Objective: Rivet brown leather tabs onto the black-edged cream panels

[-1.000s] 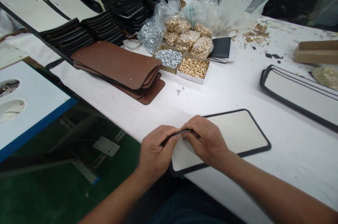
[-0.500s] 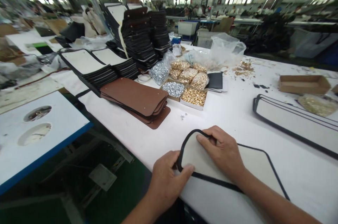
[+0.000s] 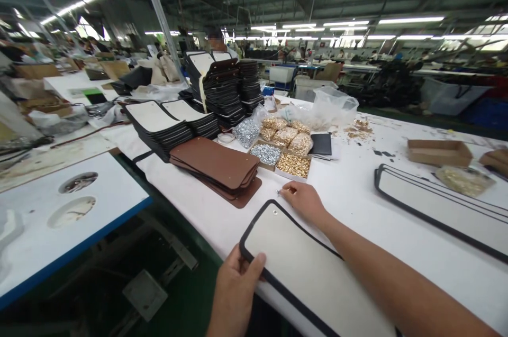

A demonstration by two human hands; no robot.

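A cream panel with black edging (image 3: 301,263) lies flat on the white table (image 3: 357,205) in front of me. My left hand (image 3: 237,289) grips its near left corner, thumb on top. My right hand (image 3: 304,200) has reached past the panel's far edge, fingers pinched over small silver rivets lying loose on the table; what it pinches is too small to see. A small silver stud (image 3: 274,211) shows in the panel near its far corner. Just beyond my right hand stand a box of gold rivets (image 3: 293,165) and a box of silver ones (image 3: 265,154).
A pile of brown panels (image 3: 218,165) lies left of the boxes, with tall stacks of black-edged panels (image 3: 222,88) behind. Bags of hardware (image 3: 283,133) sit behind the boxes. More cream panels (image 3: 440,205) and a cardboard tray (image 3: 438,152) are on the right. A white bench (image 3: 59,215) stands at the left.
The panel's lifted end has been laid flat. My right hand left the panel and reached forward to the loose rivets. My left hand slid to the near corner. The camera tilted up.
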